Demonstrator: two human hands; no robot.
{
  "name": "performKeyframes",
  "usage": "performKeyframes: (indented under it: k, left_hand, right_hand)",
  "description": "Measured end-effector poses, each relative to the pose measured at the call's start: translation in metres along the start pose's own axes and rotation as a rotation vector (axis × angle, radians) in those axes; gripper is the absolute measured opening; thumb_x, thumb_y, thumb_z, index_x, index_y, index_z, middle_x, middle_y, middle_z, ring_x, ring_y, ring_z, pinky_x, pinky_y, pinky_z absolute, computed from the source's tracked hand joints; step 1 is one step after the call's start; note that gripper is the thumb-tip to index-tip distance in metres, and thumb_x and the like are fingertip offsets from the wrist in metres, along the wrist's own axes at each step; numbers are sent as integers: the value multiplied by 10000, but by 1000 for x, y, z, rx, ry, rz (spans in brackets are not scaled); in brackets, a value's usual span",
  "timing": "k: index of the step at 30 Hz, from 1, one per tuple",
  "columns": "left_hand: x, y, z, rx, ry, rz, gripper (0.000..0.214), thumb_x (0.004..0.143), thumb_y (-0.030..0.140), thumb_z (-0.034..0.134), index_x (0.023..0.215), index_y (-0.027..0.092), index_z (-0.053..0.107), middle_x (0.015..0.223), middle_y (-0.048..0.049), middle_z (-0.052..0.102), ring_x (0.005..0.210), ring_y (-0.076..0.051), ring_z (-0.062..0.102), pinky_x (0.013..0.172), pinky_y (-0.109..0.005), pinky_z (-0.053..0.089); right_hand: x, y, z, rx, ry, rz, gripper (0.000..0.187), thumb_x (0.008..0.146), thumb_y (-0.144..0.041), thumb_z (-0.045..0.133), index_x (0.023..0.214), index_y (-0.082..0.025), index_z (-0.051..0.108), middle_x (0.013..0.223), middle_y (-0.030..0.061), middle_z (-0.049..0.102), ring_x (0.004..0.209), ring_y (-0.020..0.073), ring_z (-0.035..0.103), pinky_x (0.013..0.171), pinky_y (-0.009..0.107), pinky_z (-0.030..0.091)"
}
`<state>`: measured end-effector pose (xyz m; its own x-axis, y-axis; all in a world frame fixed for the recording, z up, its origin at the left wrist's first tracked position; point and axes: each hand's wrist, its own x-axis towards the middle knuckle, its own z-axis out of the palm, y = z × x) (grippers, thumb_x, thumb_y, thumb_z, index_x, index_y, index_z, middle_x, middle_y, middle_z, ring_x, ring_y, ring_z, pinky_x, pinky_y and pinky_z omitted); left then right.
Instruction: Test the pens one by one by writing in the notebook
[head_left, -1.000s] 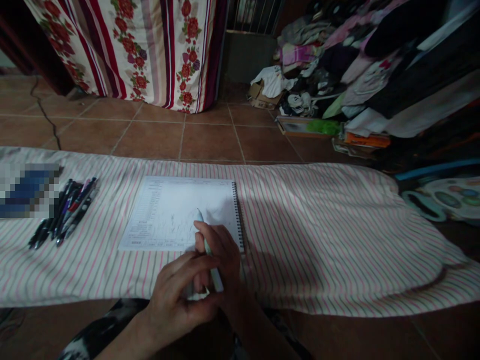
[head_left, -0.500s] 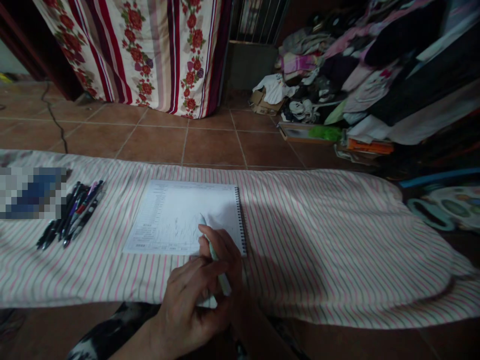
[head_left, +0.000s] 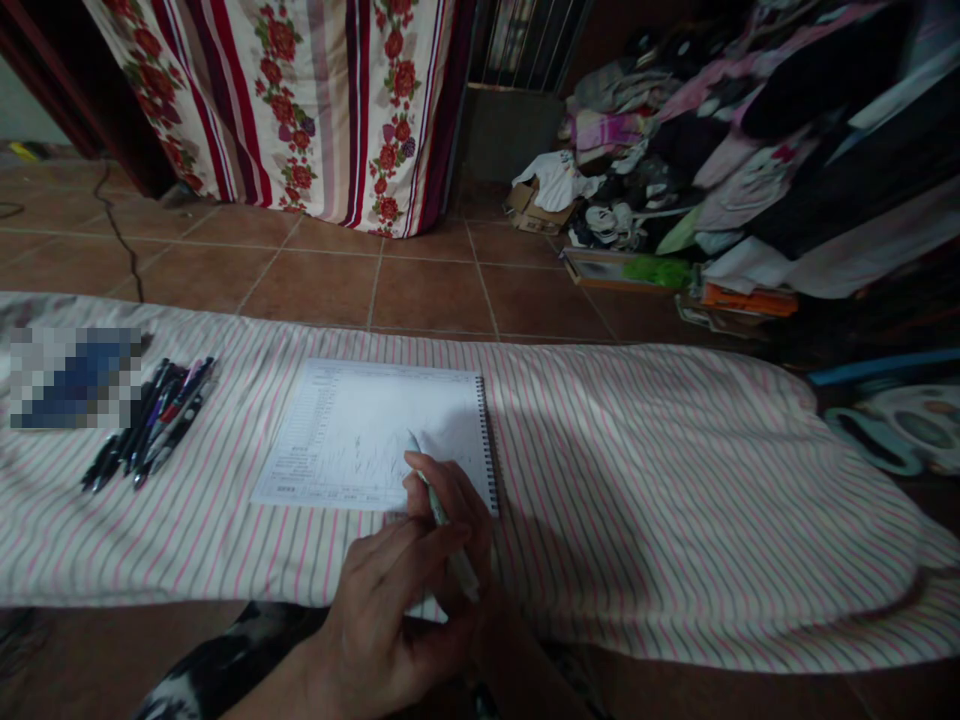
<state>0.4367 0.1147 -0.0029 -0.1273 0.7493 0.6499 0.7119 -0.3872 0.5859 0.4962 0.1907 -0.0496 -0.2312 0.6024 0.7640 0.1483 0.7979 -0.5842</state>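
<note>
A spiral notebook (head_left: 360,430) lies open on a pink-striped cloth (head_left: 675,480), its page bearing a printed table and pencil-like strokes. My right hand (head_left: 461,505) is closed on a pale pen (head_left: 418,450), whose tip rests on the lower right of the page. My left hand (head_left: 390,610) sits just in front of it. Its fingers are curled against the pen's rear end, and a small pale bit that I cannot make out shows between thumb and fingers. A patterned sleeve covers my left forearm.
Several dark pens (head_left: 150,420) lie in a bundle left of the notebook, beside a blurred blue item (head_left: 71,378). Brown tiled floor (head_left: 435,290) stretches beyond the cloth. A floral curtain (head_left: 330,100) hangs at the back, a heap of clothes (head_left: 712,150) fills the right, and a paint palette (head_left: 900,420) lies at far right.
Both hands have drifted slightly right and toward me together, and the pen tip has stayed on the page. The view has shifted a little; nothing was picked up or released.
</note>
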Motion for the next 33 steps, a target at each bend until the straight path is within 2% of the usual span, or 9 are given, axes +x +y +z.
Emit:
performKeyframes:
  k: [3, 5, 9, 14, 19, 24, 26, 29, 33]
  left_hand:
    - [-1, 1, -3, 54, 7, 18, 406, 846, 393, 502, 1171, 153, 462, 783, -51, 655, 688, -146, 630, 563, -232, 510]
    - [-3, 2, -5, 70, 20, 20, 426, 864, 415, 462, 1198, 152, 439, 827, -65, 665, 735, -153, 642, 605, -241, 523]
    - [-7, 0, -8, -4, 39, -5, 338, 866, 230, 445, 1188, 130, 453, 724, -25, 641, 645, -121, 617, 642, -241, 517]
    - [-6, 0, -4, -18, 19, -30, 334, 815, 78, 466, 1141, 147, 489, 760, -34, 652, 691, -131, 619, 611, -235, 502]
    - [-6, -2, -1, -66, -1, -58, 335, 806, 33, 457, 1116, 148, 507, 799, -40, 651, 720, -124, 611, 634, -227, 495]
    - [-6, -7, 2, -78, 7, -91, 311, 816, 35, 461, 1100, 143, 527, 776, -38, 638, 698, -114, 598, 609, -211, 494]
    - [-6, -10, 4, -65, 18, -113, 306, 826, 46, 456, 1103, 150, 531, 771, -39, 635, 689, -117, 596, 593, -212, 498]
    - [-7, -17, 7, 66, 3, -161, 265, 838, 82, 448, 1055, 171, 572, 846, -62, 640, 767, -149, 598, 641, -260, 522]
    - [-15, -31, 14, 329, -178, -183, 283, 838, 128, 435, 1048, 184, 615, 1098, -95, 608, 967, -215, 544, 752, -357, 540]
  right_hand:
    - [4, -5, -8, 154, -99, 244, 197, 870, -231, 480, 1019, -181, 598, 698, 17, 613, 616, 125, 575, 588, 253, 496]
    - [10, -7, -13, 342, -205, 544, 193, 873, -293, 483, 976, -182, 602, 698, 8, 599, 614, 112, 560, 556, 228, 469]
    - [25, -1, -17, 926, 88, 1105, 143, 836, -326, 521, 921, -213, 546, 518, -72, 483, 448, 65, 409, 444, 176, 353]
    - [37, 5, -18, 1262, 119, 1266, 155, 741, -334, 599, 750, -182, 569, 467, -77, 419, 401, 48, 340, 404, 172, 287]
    - [37, 6, -20, 1481, 126, 1323, 131, 713, -287, 643, 729, -160, 617, 462, -71, 443, 400, 30, 332, 399, 149, 269]
    - [37, 4, -21, 1376, 106, 1310, 164, 705, -333, 645, 747, -179, 603, 463, -75, 436, 400, 41, 338, 401, 165, 291]
    - [39, 3, -22, 1187, 70, 1236, 176, 733, -369, 611, 743, -195, 588, 488, -63, 455, 421, 59, 369, 420, 189, 328]
    - [38, 7, -23, 746, -37, 1057, 190, 756, -375, 581, 704, -194, 564, 519, -43, 494, 456, 78, 421, 451, 208, 371]
    - [32, 25, -27, 189, -128, 874, 243, 737, -409, 580, 747, -167, 592, 503, -30, 546, 456, 99, 505, 469, 206, 400]
